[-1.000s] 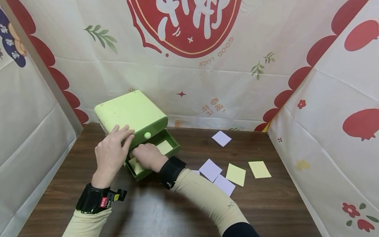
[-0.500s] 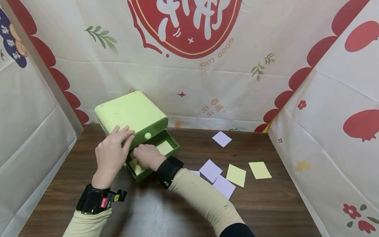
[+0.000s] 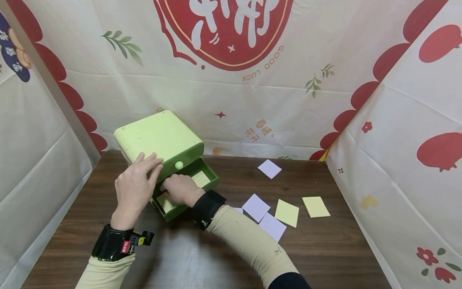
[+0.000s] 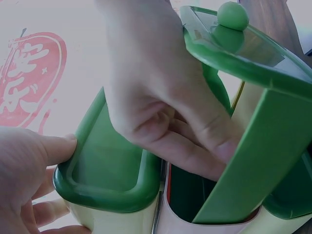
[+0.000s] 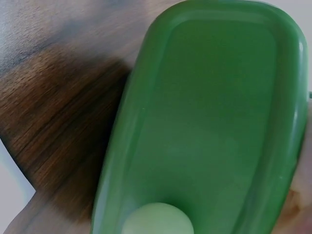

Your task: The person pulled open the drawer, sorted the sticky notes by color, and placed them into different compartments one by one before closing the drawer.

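Observation:
A light green two-drawer box (image 3: 159,134) stands at the table's back left, its upper drawer closed behind a round knob (image 3: 179,165). The lower drawer (image 3: 213,182) is pulled out, with pale yellow notes (image 3: 200,179) inside. My left hand (image 3: 135,186) touches the box's front left corner, thumb at the rim of the upper drawer front (image 4: 109,161). Inside the lower drawer is my right hand (image 3: 182,189), fingers bent down close by the drawer wall (image 4: 253,161); I cannot tell whether they pinch a note. The right wrist view shows the lower drawer's front (image 5: 214,107) and knob (image 5: 158,222).
Purple notes (image 3: 256,208) and yellow notes (image 3: 287,213) lie on the wooden table (image 3: 202,257), right of the box and near the right forearm. Another purple note (image 3: 269,169) lies farther back. A printed cloth (image 3: 234,96) hangs behind and along both sides.

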{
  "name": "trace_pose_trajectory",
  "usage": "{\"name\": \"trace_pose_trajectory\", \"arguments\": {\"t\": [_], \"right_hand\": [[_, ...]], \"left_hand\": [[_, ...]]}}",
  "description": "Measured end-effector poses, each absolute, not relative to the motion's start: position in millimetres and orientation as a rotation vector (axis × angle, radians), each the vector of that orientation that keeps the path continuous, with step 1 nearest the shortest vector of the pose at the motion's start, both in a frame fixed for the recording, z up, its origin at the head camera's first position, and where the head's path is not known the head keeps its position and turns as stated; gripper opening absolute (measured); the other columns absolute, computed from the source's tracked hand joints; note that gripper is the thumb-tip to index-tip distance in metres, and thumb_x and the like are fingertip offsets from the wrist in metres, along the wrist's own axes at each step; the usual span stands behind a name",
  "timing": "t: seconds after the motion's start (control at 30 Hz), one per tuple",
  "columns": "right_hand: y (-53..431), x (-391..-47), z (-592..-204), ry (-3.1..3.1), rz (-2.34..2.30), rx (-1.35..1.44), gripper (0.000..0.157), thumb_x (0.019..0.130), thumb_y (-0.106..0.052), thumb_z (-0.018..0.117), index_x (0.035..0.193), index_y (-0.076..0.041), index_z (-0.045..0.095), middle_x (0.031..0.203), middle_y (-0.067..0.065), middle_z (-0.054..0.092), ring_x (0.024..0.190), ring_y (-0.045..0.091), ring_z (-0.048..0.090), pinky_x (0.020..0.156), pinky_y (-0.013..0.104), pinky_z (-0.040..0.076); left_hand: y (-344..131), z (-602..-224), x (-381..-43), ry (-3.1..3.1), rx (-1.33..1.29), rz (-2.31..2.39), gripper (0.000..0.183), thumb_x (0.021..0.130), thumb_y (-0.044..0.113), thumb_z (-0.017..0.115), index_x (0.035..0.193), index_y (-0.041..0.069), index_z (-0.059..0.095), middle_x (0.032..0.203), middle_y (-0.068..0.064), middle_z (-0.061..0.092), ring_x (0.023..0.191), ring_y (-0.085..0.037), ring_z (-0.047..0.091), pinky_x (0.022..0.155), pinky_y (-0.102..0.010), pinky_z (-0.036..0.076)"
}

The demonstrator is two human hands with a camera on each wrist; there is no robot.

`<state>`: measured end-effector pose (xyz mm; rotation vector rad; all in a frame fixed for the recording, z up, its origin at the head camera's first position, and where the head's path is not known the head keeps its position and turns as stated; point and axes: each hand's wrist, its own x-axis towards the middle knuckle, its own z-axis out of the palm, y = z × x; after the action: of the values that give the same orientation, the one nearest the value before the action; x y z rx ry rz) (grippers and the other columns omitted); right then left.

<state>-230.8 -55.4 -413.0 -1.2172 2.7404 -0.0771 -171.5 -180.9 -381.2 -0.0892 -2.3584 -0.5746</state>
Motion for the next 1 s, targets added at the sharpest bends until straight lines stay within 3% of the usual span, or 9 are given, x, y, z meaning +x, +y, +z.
{"name": "trace_pose_trajectory", "arguments": {"t": [0.2,0.43,0.67,1.0], "right_hand": [[-46,-229,-406,2.734,-0.126,-1.251,0.021,0.098,-0.031,0.058,0.083,-0.027,0.071,0.066,-0.012,0.059,0.062,0.003,0.055,0.061,0.022,0.045],[-30,-229,-398,2.753,-0.157,-1.304,0.019,0.099,-0.022,0.057,0.094,-0.025,0.074,0.081,-0.013,0.066,0.069,0.002,0.055,0.065,0.019,0.044],[-8,-235,-391,2.739,-0.21,-1.289,0.016,0.099,-0.022,0.056,0.091,-0.021,0.071,0.079,-0.011,0.058,0.069,0.003,0.05,0.063,0.018,0.039],[33,-251,-381,2.794,-0.396,-1.197,0.019,0.099,-0.025,0.058,0.109,-0.022,0.074,0.105,-0.011,0.072,0.096,0.005,0.066,0.082,0.026,0.052]], "left_hand": [[-180,-381,-171,-2.367,-0.091,-0.571,0.022,0.089,0.025,0.071,0.109,0.018,0.076,0.121,-0.006,0.07,0.122,-0.032,0.061,0.039,-0.027,0.022],[-181,-379,-172,-2.36,-0.084,-0.565,0.022,0.089,0.025,0.072,0.109,0.018,0.076,0.12,-0.005,0.071,0.122,-0.032,0.061,0.039,-0.028,0.022],[-180,-380,-171,-2.372,-0.089,-0.566,0.022,0.09,0.025,0.071,0.11,0.018,0.075,0.121,-0.006,0.07,0.122,-0.033,0.061,0.039,-0.028,0.022],[-178,-380,-171,-2.367,-0.079,-0.567,0.021,0.089,0.025,0.072,0.109,0.018,0.076,0.12,-0.005,0.071,0.121,-0.033,0.062,0.039,-0.028,0.023]]}}
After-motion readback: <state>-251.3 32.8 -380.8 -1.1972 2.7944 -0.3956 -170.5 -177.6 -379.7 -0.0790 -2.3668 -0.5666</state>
